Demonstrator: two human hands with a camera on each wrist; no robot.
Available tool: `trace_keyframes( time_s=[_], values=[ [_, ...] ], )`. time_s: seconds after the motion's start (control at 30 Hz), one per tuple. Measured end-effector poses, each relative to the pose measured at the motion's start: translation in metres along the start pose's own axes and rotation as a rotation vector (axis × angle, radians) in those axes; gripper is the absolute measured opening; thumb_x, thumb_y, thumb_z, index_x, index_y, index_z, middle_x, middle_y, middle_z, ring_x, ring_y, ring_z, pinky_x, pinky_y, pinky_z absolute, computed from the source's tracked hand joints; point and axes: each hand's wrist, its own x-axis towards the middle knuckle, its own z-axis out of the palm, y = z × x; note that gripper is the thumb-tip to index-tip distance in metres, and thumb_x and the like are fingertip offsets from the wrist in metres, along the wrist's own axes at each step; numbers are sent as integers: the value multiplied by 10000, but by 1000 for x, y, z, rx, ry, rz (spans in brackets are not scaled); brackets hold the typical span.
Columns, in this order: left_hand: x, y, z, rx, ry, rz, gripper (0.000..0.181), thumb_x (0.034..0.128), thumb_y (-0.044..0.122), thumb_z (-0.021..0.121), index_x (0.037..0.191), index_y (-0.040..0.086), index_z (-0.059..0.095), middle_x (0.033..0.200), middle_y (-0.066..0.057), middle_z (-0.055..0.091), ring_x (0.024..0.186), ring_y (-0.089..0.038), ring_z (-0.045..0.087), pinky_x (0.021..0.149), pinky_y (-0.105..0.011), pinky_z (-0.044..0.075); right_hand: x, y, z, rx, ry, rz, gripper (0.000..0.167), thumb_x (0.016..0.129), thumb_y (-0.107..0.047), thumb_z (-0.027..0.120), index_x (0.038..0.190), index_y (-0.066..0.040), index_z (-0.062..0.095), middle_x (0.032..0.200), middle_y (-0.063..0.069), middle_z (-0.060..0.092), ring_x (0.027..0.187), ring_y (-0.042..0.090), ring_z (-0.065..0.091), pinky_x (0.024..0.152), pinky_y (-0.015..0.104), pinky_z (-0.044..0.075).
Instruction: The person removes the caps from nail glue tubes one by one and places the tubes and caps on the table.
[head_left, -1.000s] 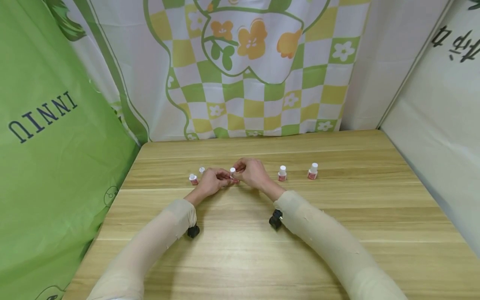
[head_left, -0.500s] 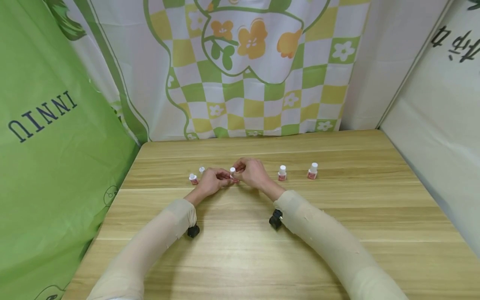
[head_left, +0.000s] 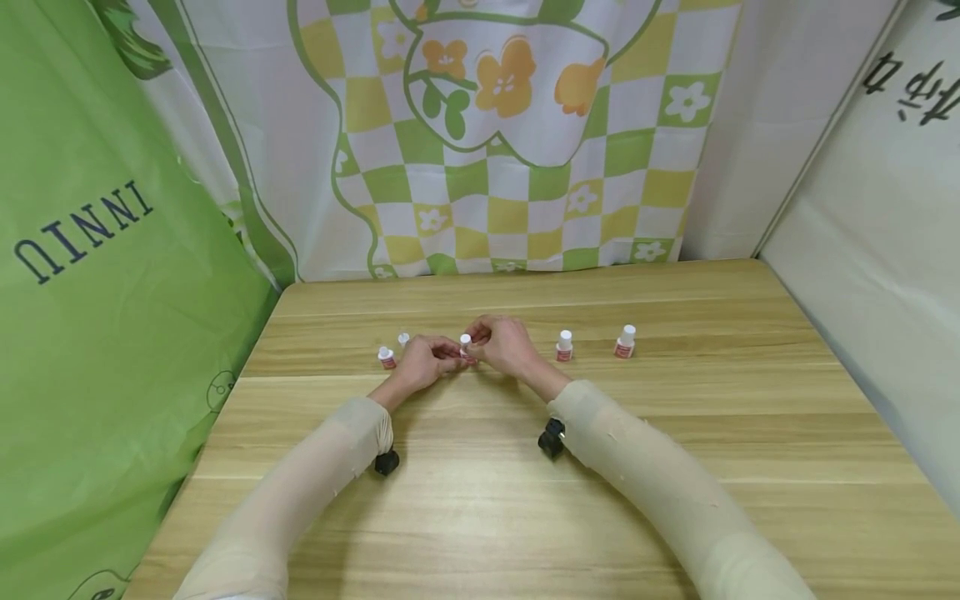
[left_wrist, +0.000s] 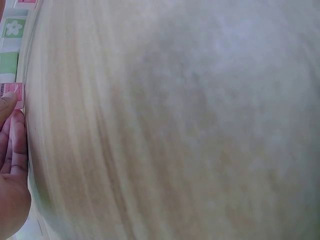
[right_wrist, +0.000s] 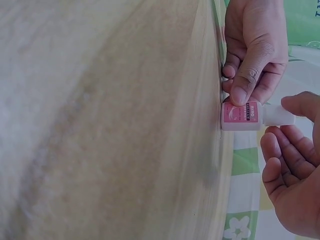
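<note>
A small white bottle with a pink label [right_wrist: 242, 116] stands upright on the table between both hands. My left hand [head_left: 422, 363] holds its body low down, thumb on the label in the right wrist view. My right hand [head_left: 510, 348] pinches the white cap [right_wrist: 279, 115] between thumb and fingers. The cap sits on the bottle neck. In the left wrist view, the left hand [left_wrist: 14, 165] shows only at the left edge, beside the pink label [left_wrist: 18, 92].
Left of the hands stand a small bottle [head_left: 387, 358] and another white-topped item [head_left: 403, 339], partly hidden by the left hand. Two capped bottles, one nearer [head_left: 564, 346] and one farther right [head_left: 626, 342], stand on the wooden table [head_left: 480, 500]. Patterned cloth [head_left: 510, 217] hangs behind.
</note>
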Motion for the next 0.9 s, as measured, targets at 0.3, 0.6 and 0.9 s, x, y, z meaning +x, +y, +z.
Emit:
trace_keyframes(
  time_s=[0.3, 0.6, 0.9],
  values=[
    [1, 0, 1, -17, 9, -3, 182, 878, 132, 772, 1039, 46, 766, 956, -100, 778, 833, -152, 729, 736, -245, 585, 1, -1, -1, 3, 3, 8, 170, 868, -231, 767, 999, -128, 731, 923, -3, 749, 845, 125, 685, 778, 293, 545],
    [0, -1, 0, -21, 1, -7, 183, 880, 142, 772, 1041, 55, 768, 954, -97, 777, 831, -152, 729, 727, -241, 582, 0, -1, 0, 7, 4, 15, 183, 861, -250, 776, 989, -128, 728, 918, -5, 748, 835, 125, 681, 780, 301, 541],
    [-1, -1, 1, -8, 4, -5, 175, 874, 150, 780, 1026, 64, 774, 933, -83, 777, 789, -108, 712, 712, -221, 567, 0, -1, 0, 0, -1, 8, 175, 864, -226, 769, 1002, -125, 729, 921, -4, 746, 841, 125, 681, 781, 293, 544]
  ],
)
